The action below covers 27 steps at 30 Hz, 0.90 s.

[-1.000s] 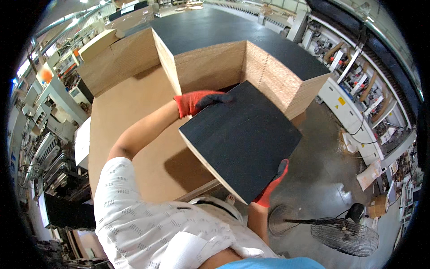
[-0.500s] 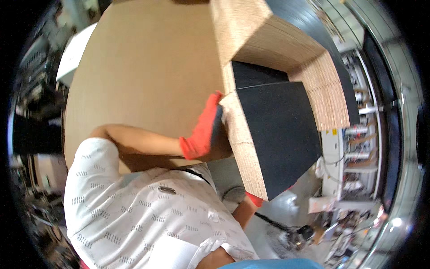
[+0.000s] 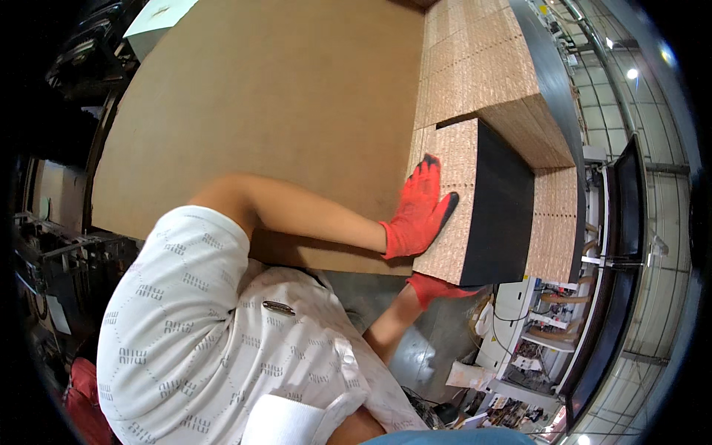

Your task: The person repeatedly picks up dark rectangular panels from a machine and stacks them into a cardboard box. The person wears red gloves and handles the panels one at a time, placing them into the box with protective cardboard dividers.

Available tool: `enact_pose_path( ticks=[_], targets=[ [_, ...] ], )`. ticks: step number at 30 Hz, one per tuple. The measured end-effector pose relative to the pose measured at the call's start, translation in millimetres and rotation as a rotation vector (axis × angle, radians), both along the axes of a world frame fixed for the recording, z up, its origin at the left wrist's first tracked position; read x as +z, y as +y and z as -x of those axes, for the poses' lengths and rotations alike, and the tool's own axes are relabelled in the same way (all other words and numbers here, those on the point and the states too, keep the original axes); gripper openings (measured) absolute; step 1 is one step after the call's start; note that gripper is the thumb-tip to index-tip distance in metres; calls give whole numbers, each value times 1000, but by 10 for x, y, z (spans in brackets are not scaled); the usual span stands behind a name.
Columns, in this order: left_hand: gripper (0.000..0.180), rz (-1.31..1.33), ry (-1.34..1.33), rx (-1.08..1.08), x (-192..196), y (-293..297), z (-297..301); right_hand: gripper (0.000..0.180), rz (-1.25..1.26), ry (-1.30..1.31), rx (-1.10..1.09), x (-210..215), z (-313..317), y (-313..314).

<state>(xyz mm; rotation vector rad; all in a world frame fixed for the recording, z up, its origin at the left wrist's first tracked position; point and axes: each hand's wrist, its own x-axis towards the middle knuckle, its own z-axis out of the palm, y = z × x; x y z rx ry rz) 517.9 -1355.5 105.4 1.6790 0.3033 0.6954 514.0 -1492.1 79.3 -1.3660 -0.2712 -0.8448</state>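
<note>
A thick stack of black-faced particle boards (image 3: 501, 215) sits with its speckled edges showing, among other similar board stacks (image 3: 478, 63). My left hand (image 3: 419, 211), in a red glove with dark fingertips, lies flat against the stack's left side, fingers stretched out and thumb apart. At the near end of the same stack, my right hand (image 3: 437, 288), also red-gloved, holds it low down. Its fingers are partly hidden by the boards. My left forearm crosses over a broad brown panel (image 3: 274, 111).
More board edges (image 3: 552, 215) stand along the stack's right side. A white box (image 3: 159, 26) shows at the far left. Dark machinery (image 3: 63, 245) is at left; white cabinets and cluttered shelving (image 3: 512, 319) stand beyond the boards at right. Grey floor (image 3: 415, 348) shows below.
The held stack has swung from a tilted position to line up with the neighbouring stacks. My left hand has turned flat onto its side, and my right hand shows more at the near end.
</note>
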Motion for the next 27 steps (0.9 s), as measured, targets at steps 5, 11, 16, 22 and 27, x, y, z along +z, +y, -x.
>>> enact_pose_path(
  ticks=[5, 11, 16, 22, 27],
  targets=[
    [77, 35, 26, 10, 27, 73, -135, 74, -83, -15, 59, 24, -99, 141],
    [77, 19, 10, 32, 2, 63, -167, 87, -127, 25, 77, 117, -46, 229],
    [76, 52, -5, 55, -71, 55, -244, 88, 3, -23, 18, -23, -166, 88],
    [44, 715, -233, -41, -279, 405, -412, 81, -107, 55, 109, 46, -175, 137],
    [51, 603, -153, 214, -210, 807, -374, 83, -346, 175, 223, 106, -102, 119]
  ],
)
